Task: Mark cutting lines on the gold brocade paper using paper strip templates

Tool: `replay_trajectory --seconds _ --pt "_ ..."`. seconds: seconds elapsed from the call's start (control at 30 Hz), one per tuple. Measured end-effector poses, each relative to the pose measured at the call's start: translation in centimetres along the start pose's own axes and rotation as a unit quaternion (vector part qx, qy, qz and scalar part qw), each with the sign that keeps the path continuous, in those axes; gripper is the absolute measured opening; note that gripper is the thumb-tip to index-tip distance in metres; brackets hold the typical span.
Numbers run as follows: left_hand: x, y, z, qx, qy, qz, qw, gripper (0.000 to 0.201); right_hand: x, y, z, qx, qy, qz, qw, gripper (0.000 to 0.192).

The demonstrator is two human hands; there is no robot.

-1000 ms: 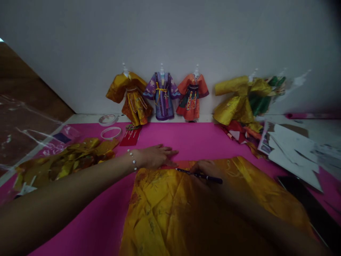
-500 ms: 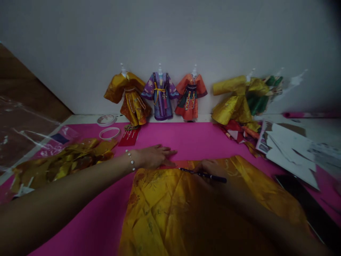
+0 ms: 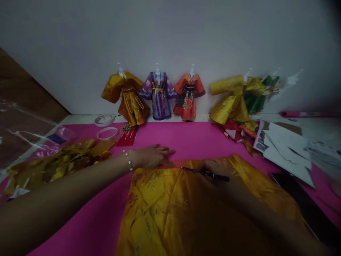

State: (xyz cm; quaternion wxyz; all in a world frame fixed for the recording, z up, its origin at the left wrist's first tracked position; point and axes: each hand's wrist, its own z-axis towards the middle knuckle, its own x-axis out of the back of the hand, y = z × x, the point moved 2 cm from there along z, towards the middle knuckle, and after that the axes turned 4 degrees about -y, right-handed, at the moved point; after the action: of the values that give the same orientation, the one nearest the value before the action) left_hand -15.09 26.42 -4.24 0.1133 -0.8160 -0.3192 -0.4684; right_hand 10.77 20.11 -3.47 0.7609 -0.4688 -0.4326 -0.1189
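A sheet of golden patterned fabric (image 3: 154,199) lies spread and creased in front of me. At its far left edge my left hand (image 3: 153,156) rests flat, fingers stretched to the right over the pink surface. My right hand (image 3: 213,172) is closed around a dark pencil (image 3: 218,176) above the fabric's far edge. The pencil slants low, its pale tip pointing left, close to the edge and just right of my left fingertips. Whether the tip touches the cloth I cannot tell. Shadow darkens the fabric under my right arm.
Small dressed figures, including a purple-robed one (image 3: 160,96), lean along the wall. Golden scraps (image 3: 77,156) and tape rolls (image 3: 107,133) lie left, near a red card (image 3: 127,137). White paper pieces (image 3: 287,145) and a black flat object (image 3: 301,202) lie right.
My right hand has slid slightly to the right with the pencil along the fabric's far edge. My left hand stays in place. The whole view has shifted a little.
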Motion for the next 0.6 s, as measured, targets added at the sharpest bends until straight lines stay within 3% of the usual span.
replay_trajectory --seconds 0.23,0.6 --pt "-0.04 -0.06 0.06 -0.001 -0.001 0.001 1.000 0.052 0.33 0.40 -0.20 0.033 0.021 -0.020 0.999 0.010" --pt "-0.17 -0.29 0.06 -0.001 0.000 -0.006 1.000 0.053 0.49 1.01 -0.79 -0.006 0.010 -0.014 1.000 0.010"
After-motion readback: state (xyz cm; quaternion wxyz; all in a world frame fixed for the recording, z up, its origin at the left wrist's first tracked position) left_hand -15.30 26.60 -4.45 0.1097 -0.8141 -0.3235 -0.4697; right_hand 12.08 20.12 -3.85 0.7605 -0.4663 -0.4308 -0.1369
